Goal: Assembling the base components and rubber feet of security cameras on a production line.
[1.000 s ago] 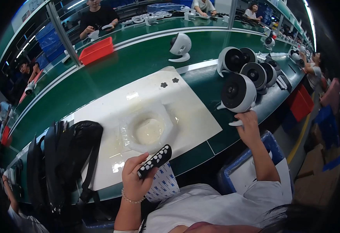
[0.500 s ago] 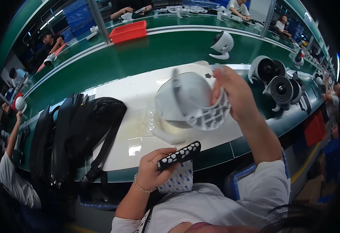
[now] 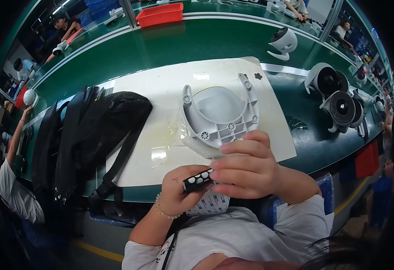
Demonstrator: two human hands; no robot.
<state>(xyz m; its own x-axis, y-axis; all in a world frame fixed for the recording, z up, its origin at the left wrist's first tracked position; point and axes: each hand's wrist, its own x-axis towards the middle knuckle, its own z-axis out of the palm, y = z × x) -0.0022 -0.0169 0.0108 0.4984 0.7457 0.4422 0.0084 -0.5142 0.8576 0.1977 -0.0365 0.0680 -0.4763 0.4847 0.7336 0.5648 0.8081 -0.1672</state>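
Note:
My left hand (image 3: 181, 189) grips a black strip (image 3: 198, 181) dotted with white round pads. Below it hangs a white sheet with blue print (image 3: 211, 203). My right hand (image 3: 251, 168) has its fingers bent together over the strip's right end; thumb and fingertips are partly hidden, so I cannot see what they pinch. Just beyond, a white plastic housing (image 3: 219, 105) lies with its ribbed underside up, its two curved arms pointing away from me. Clear bubble wrap (image 3: 199, 147) shows under its near left edge.
A white board (image 3: 134, 157) covers the bench before me. Black bags (image 3: 111, 117) lie left. Several white-and-black round units (image 3: 341, 105) stand right, another white unit (image 3: 283, 43) behind. A red tray (image 3: 160, 15) sits on the far side. Other people work around the benches.
My right hand has set the white housing down on the bubble wrap, let go, and come back toward me to the strip in my left hand. The view has shifted slightly.

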